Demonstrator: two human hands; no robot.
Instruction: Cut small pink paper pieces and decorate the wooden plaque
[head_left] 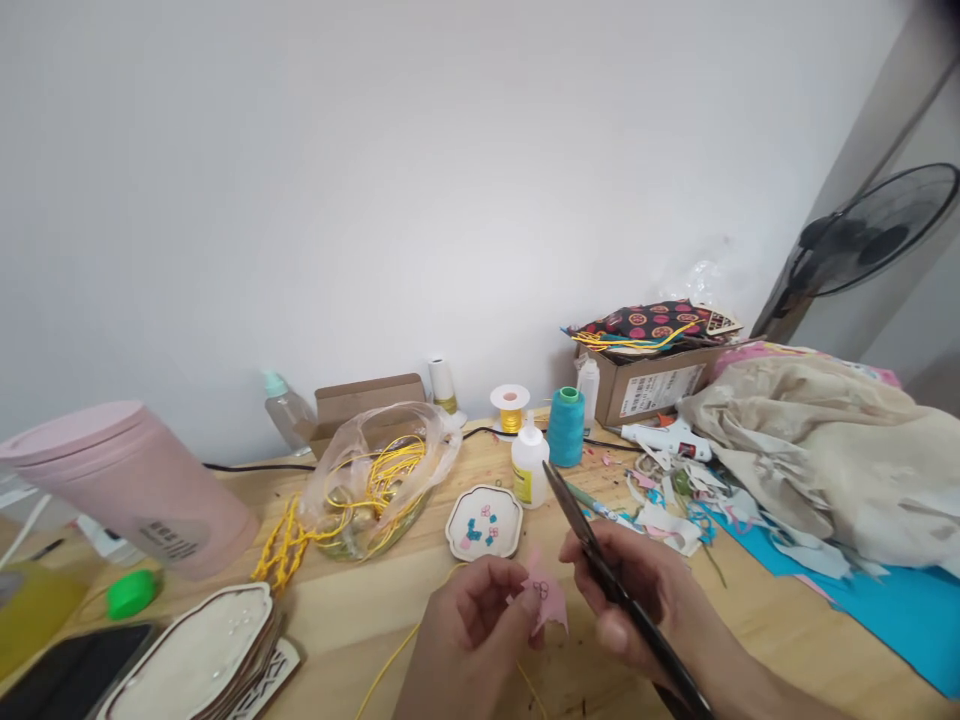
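Note:
My left hand (469, 620) pinches a small pink scrap of paper (545, 595) with tiny flower outlines on it, low in the middle of the view. My right hand (637, 590) is closed round the handles of black scissors (592, 545). Their blades are closed and point up and left, just above the pink scrap. A small white scalloped dish (484, 522) with blue and pink cut-outs sits on the wooden table (360, 610) just beyond my hands. A yellow cord (397, 650) runs under my left hand.
A pink tumbler (127, 480) lies at the left beside a green cap (131, 593) and stacked plaques (195, 660). A plastic bag of yellow cord (375, 480), a glue bottle (529, 465), a teal thread spool (566, 427), a glue gun (667, 438), a cardboard box (652, 385), cloth (825, 450) and blue paper (885, 600) crowd the back and right.

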